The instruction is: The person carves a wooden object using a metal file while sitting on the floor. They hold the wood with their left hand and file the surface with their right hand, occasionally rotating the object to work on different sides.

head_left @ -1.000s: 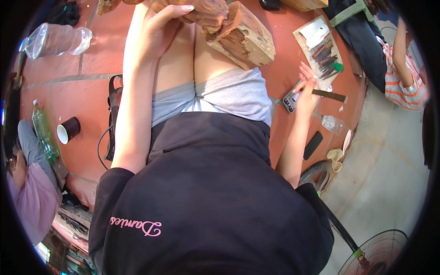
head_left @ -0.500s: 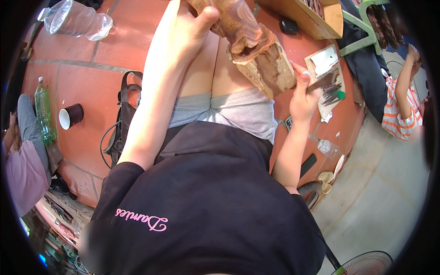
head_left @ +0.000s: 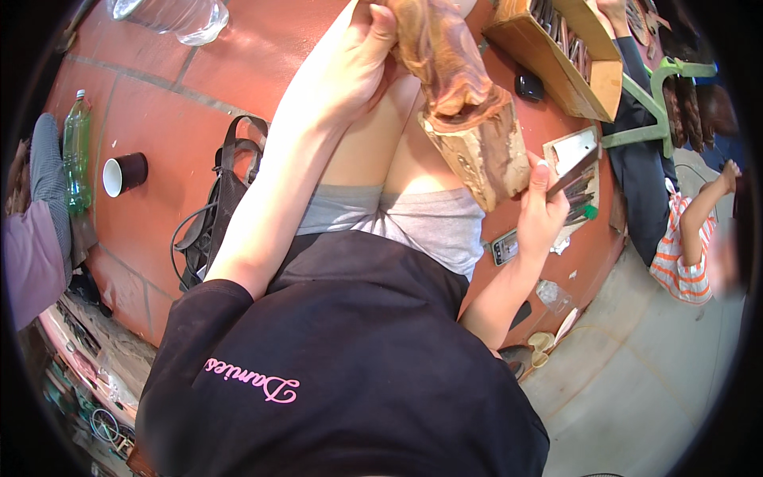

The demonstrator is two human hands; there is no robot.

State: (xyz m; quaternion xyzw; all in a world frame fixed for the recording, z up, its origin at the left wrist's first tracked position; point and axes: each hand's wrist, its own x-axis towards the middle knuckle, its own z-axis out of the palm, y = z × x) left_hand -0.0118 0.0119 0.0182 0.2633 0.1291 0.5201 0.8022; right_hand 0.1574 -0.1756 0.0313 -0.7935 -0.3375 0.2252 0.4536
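A carved piece of wood [head_left: 453,71], swirled in brown and cream with a rough pale block end, is held slanting above my thighs. My left hand [head_left: 354,75] is closed round its upper part, thumb on the near side; some of its fingers are hidden behind the wood. Beside the block end, my right hand [head_left: 544,211] grips a dark, flat, narrow tool [head_left: 574,172] that points up and away to the right. Its exact kind is not plain. The fingers of that hand are close to the block's edge, and I cannot tell whether they touch it.
At the far right stands a box [head_left: 592,75] of thin tools, near a green stool [head_left: 656,107]. A board with tools [head_left: 584,195] and a phone [head_left: 505,246] lie right of my legs. Leftward are a bag [head_left: 226,179], cup [head_left: 125,175] and bottle [head_left: 77,151]. People sit on both sides.
The view has shifted, so the wood and both hands appear lower and further right. The dark tool now tilts more steeply upward. Another person's hand has come into view beyond the box.
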